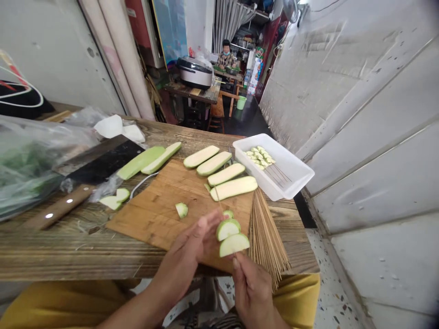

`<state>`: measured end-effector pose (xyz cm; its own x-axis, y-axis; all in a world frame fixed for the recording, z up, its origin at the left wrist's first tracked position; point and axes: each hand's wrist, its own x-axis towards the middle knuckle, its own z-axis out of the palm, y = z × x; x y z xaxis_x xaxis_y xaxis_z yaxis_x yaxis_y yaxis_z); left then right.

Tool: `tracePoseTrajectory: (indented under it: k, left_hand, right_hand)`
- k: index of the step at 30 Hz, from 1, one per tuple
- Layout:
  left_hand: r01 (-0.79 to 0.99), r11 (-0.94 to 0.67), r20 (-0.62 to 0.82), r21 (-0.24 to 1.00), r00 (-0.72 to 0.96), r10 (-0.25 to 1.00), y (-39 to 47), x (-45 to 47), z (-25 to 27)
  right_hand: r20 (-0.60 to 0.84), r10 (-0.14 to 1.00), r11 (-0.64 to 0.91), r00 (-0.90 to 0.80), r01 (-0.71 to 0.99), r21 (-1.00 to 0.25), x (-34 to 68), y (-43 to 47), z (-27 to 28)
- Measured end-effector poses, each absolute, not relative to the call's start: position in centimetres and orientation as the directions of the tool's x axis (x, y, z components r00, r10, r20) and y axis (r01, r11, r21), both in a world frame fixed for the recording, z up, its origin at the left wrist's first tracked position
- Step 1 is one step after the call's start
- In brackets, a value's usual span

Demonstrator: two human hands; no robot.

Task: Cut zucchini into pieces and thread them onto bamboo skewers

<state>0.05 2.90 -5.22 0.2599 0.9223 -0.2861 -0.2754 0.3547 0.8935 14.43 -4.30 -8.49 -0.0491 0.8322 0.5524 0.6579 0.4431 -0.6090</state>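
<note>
My right hand (252,281) is closed round the lower end of a thin skewer, below several pale green-rimmed zucchini slices (234,245) threaded on it. The skewer's bare tip rises past the slices over the chopping board. Close to the left of the slices, my left hand (190,242) has its fingers stretched out and slightly blurred. Whether its fingertips touch the skewer is hard to see. On the wooden chopping board (147,219) lies a small zucchini piece (181,210). Several halved zucchini lengths (233,188) rest along its far right edge, cut faces up.
Bamboo skewers (265,237) fan out right of the board. A white plastic tub (295,176) behind holds filled skewers. At left lie a cleaver (106,160), zucchini halves (140,162) and a plastic bag of greens (30,160). A person (226,57) sits at a far table.
</note>
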Motion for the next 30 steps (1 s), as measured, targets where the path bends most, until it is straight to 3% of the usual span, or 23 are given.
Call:
tracePoseTrajectory:
  k: [2,3,5,8,11,15,18,22,27,30]
  left_hand:
    - [0.034,0.077,-0.079,0.996,0.06,0.995,4.4,-2.2,-5.9]
    - [0.256,-0.055,0.069,0.965,-0.049,0.996,5.3,-3.4,-6.3]
    - [0.603,-0.181,0.26,0.777,-0.047,0.964,6.8,-5.5,-7.1]
    - [0.866,-0.157,0.234,0.475,0.048,0.971,8.2,-6.8,-8.6]
    - [0.945,-0.15,0.161,0.29,0.106,0.981,8.6,-6.0,-10.0]
    - [0.942,-0.192,0.144,0.275,0.157,0.977,9.0,-5.2,-10.9]
    - [0.907,-0.161,0.084,0.388,0.139,0.987,9.5,-5.5,-10.6]
    - [0.839,0.022,-0.046,0.543,0.003,0.999,9.8,-5.7,-10.2]
    - [0.442,0.052,-0.09,0.895,0.063,0.994,9.5,-5.0,-10.4]
    - [0.154,0.167,-0.173,0.974,0.024,0.985,9.3,-4.7,-10.1]
  right_hand:
    - [0.531,0.847,0.404,0.012,0.634,-0.66,14.7,-4.2,-8.6]
    - [0.515,0.856,0.385,0.037,0.619,-0.684,14.9,-4.2,-8.8]
    - [0.484,0.872,0.351,0.071,0.599,-0.72,15.2,-4.2,-9.1]
    - [0.428,0.902,0.322,0.052,0.58,-0.749,15.5,-4.1,-9.9]
    - [0.401,0.915,0.317,0.039,0.546,-0.776,15.5,-4.2,-10.6]
    - [0.368,0.929,0.302,0.025,0.523,-0.797,15.5,-4.2,-11.1]
    - [0.372,0.928,0.307,0.024,0.515,-0.8,15.7,-4.3,-11.5]
    - [0.374,0.927,0.327,-0.017,0.519,-0.789,15.8,-4.3,-12.2]
    - [0.303,0.943,0.326,-0.134,0.541,-0.776,15.6,-4.4,-12.1]
    - [0.216,0.956,0.29,-0.2,0.523,-0.801,15.2,-4.4,-11.6]
